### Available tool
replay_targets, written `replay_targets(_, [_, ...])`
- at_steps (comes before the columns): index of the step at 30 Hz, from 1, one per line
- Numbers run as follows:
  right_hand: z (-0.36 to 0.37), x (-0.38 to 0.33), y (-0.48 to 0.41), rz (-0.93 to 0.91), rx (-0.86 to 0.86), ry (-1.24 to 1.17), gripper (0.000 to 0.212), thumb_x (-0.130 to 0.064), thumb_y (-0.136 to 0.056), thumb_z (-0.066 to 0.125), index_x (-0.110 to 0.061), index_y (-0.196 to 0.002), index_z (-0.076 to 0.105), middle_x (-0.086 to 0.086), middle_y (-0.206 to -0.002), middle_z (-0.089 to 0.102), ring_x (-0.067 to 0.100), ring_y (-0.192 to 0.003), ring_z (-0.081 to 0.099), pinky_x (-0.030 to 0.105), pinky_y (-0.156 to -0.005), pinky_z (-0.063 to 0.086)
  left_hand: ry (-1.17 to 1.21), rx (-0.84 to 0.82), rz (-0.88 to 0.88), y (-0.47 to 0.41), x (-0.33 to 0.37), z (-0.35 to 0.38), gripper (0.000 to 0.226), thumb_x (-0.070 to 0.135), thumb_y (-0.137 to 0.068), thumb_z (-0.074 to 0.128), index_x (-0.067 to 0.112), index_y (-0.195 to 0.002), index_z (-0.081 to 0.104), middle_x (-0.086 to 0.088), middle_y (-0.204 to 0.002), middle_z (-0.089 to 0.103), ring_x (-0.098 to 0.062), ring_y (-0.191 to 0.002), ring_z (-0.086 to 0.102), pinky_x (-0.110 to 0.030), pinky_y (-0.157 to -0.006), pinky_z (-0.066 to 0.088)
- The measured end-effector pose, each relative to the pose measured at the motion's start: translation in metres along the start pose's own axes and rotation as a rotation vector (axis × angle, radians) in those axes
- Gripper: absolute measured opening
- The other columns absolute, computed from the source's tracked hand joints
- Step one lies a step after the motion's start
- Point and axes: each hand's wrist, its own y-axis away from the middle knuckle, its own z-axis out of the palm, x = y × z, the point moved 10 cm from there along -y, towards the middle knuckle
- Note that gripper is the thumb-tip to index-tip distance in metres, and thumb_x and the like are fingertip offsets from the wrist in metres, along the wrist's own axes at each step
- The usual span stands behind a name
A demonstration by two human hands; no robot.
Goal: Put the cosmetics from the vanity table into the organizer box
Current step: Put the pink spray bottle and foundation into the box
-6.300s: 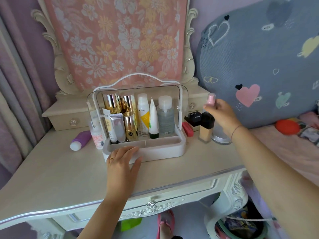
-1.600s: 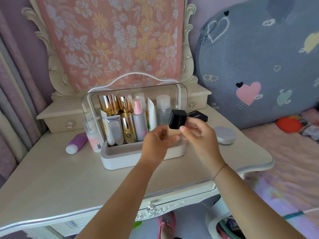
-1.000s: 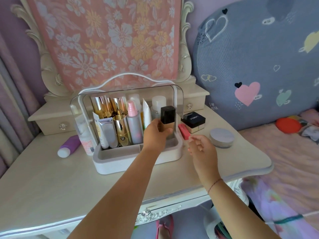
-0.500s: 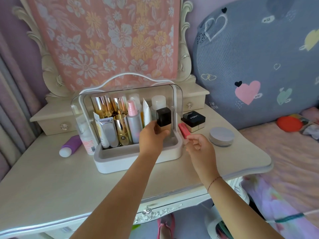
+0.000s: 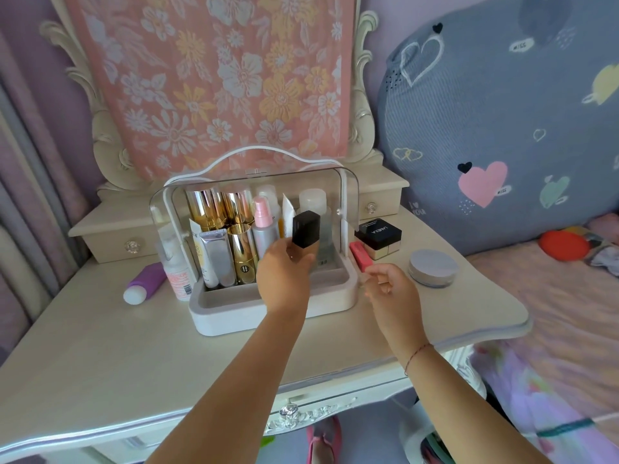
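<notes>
Nearest, both forearms cross the front edge of the bench (image 5: 100, 380), over a wide bare stretch of top that leaves plenty of room to work. The right hand (image 5: 390, 289) hovers just right of the box's front right corner, fingers loosely curled and holding nothing, close to the pink lipstick (image 5: 361, 257) that lies on the bench against the box's right wall; it looks ready to take that one next. The left hand (image 5: 284, 272) is closed round the lower part of a black-capped bottle (image 5: 305, 229), kept upright above the organizer box (image 5: 274, 313), probably so it can go straight down among the standing bottles. The front trough of the box is still free, as is the space toward its right end, so the way down seems open; the raised clear lid (image 5: 348, 195) and the tall clear bottle (image 5: 313, 209) behind are the nearest things to knock.

Farther out, still on the bench: a purple tube (image 5: 144, 283) lying on its side and a white bottle (image 5: 176, 269) just outside the box's left wall, a black-lidded jar (image 5: 378, 237) behind the lipstick, and a round grey compact (image 5: 433, 267) toward the right edge. Several items therefore remain to pack.
</notes>
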Motion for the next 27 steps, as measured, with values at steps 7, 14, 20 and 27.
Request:
replay_targets(7, [0.011, -0.053, 0.015, -0.269, -0.003, 0.060, 0.014, -0.007, -0.089, 0.058, -0.013, -0.099, 0.065, -0.003, -0.094, 0.066, 0.007, -0.084, 0.061, 0.015, -0.073, 0.050, 0.033, -0.018, 0.000, -0.002, -0.008, -0.012, 0.018, 0.016, -0.077, 0.072, 0.017, -0.094, 0.065, 0.005, -0.079, 0.064, -0.016, -0.075, 0.060, -0.023, -0.062, 0.043])
replay_targets(14, [0.063, -0.090, -0.007, -0.310, -0.213, 0.294, 0.042, -0.016, -0.090, 0.058, -0.015, -0.131, 0.052, 0.000, -0.121, 0.062, 0.014, -0.101, 0.061, 0.021, -0.087, 0.047, 0.035, -0.048, 0.055, -0.005, -0.003, -0.012, 0.023, 0.015, -0.077, 0.074, 0.015, -0.098, 0.067, 0.004, -0.080, 0.067, -0.016, -0.076, 0.063, -0.028, -0.071, 0.050])
replay_targets(20, [0.094, -0.085, -0.030, -0.226, -0.375, 0.342, 0.030, -0.037, -0.084, 0.068, -0.025, -0.108, 0.056, -0.014, -0.095, 0.058, 0.001, -0.076, 0.052, 0.006, -0.053, 0.033, 0.016, -0.107, 0.152, -0.002, 0.003, -0.012, 0.035, 0.003, -0.083, 0.061, 0.018, -0.114, 0.065, -0.001, -0.091, 0.072, -0.018, -0.085, 0.065, -0.032, -0.079, 0.053])
replay_targets(27, [0.090, -0.082, -0.038, -0.200, -0.363, 0.309, 0.025, -0.037, -0.084, 0.068, -0.027, -0.104, 0.057, -0.018, -0.081, 0.057, 0.001, -0.072, 0.060, 0.009, -0.056, 0.040, -0.038, 0.040, 0.115, 0.009, -0.023, -0.043, 0.041, -0.011, -0.086, 0.043, 0.013, -0.115, 0.060, 0.000, -0.097, 0.066, -0.018, -0.088, 0.062, -0.022, -0.072, 0.046])
